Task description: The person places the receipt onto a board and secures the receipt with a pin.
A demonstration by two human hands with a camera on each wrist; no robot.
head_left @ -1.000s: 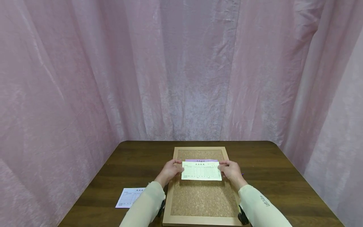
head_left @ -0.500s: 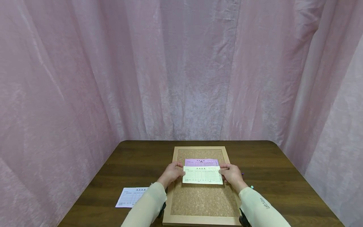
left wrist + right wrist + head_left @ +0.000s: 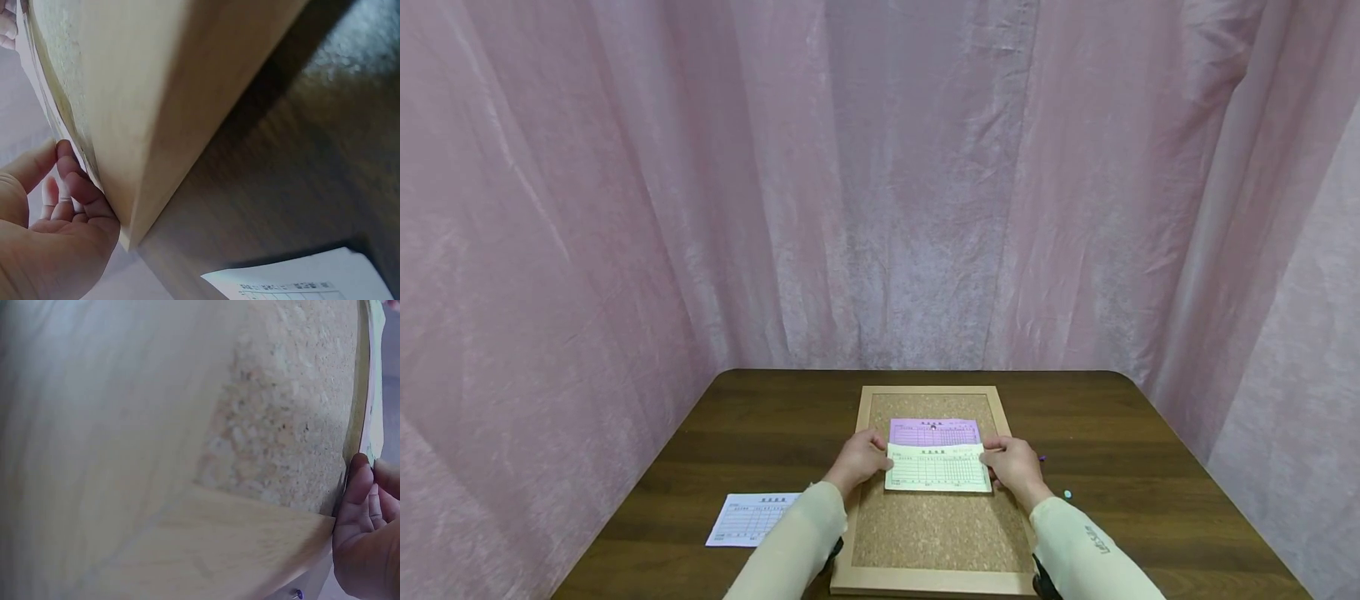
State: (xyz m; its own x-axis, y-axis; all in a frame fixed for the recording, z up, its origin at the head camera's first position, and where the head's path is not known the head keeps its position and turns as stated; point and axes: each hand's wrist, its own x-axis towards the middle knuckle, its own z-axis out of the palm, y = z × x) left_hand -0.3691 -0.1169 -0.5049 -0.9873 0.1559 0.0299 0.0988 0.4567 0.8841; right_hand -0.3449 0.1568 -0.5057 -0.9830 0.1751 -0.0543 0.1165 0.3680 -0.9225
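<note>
A pale green printed form (image 3: 938,468) is stretched between my two hands above the framed corkboard (image 3: 940,537). My left hand (image 3: 859,460) pinches its left edge between thumb and fingers, and my right hand (image 3: 1017,468) pinches the right edge. The left wrist view has the left hand (image 3: 62,219) close beside the wooden frame. In the right wrist view, the right hand (image 3: 369,534) grips the sheet's end near the board's frame corner. Behind the green form, a purple form (image 3: 917,433) lies on the cork with a pushpin (image 3: 933,427) at its top; its lower part is covered.
A white form (image 3: 748,521) lies on the brown table (image 3: 760,433), left of the board and partly behind the left sleeve. To the board's right are a purple pushpin (image 3: 1042,457) and a small teal piece (image 3: 1067,494). A pink curtain (image 3: 880,208) hangs behind.
Both hands have brought the green form down the board, toward me and slightly right. More of the purple form and its pushpin now shows. The teal piece has come into view beside the right sleeve.
</note>
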